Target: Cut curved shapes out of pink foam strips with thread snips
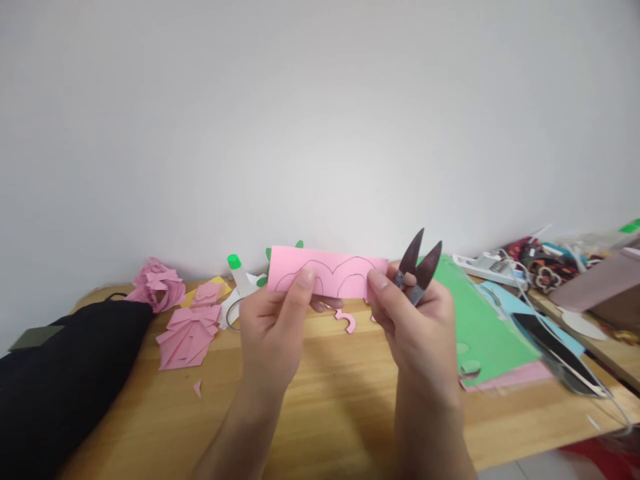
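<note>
A pink paper strip (327,270) with curved pencil outlines is held up above the wooden table (325,400). My left hand (275,327) pinches its lower left edge between thumb and fingers. My right hand (413,323) pinches the strip's right end with the thumb. The same hand grips small dark thread snips (419,263), whose two pointed blades stick upward and stand apart. A small pink curved offcut (346,320) lies on the table below the strip.
Folded pink paper pieces (190,333) and a pink paper flower (157,283) lie at the left beside a black bag (60,380). A green-capped glue bottle (239,273) stands behind. Green (475,320), pink and blue sheets, a phone (555,350), cables and clutter fill the right.
</note>
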The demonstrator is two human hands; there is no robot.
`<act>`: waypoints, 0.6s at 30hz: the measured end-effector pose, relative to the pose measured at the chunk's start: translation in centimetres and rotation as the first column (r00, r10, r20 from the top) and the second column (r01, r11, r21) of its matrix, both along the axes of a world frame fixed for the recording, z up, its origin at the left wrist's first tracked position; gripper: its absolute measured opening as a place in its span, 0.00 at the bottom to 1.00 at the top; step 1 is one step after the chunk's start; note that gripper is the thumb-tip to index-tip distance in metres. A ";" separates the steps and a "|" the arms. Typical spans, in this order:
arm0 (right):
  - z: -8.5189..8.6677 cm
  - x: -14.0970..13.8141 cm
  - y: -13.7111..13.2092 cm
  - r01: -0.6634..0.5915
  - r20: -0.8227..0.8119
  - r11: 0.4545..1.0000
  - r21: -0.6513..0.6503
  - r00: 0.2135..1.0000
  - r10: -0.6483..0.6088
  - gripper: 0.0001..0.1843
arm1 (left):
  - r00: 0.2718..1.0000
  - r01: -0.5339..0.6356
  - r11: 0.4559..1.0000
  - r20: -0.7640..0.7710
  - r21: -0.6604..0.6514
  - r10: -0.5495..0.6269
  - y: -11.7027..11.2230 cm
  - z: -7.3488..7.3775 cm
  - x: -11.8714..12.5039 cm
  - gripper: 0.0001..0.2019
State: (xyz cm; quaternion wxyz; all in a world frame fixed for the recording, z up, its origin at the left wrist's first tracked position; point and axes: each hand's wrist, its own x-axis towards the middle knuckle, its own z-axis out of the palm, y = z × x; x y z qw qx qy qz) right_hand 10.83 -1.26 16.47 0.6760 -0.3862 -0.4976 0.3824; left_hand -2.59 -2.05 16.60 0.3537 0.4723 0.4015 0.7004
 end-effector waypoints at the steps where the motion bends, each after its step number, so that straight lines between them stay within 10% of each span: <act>1: 0.0 0.0 0.0 0.017 0.009 1.000 0.005 1.000 -0.017 0.10 | 0.999 -0.042 0.999 -0.018 0.006 0.042 0.0 0.0 -0.1 0.19; 18: 0.8 -0.1 -0.4 0.052 0.129 0.995 0.085 0.990 -0.063 0.08 | 0.997 -0.077 0.991 0.020 0.107 0.075 0.0 0.3 -0.3 0.19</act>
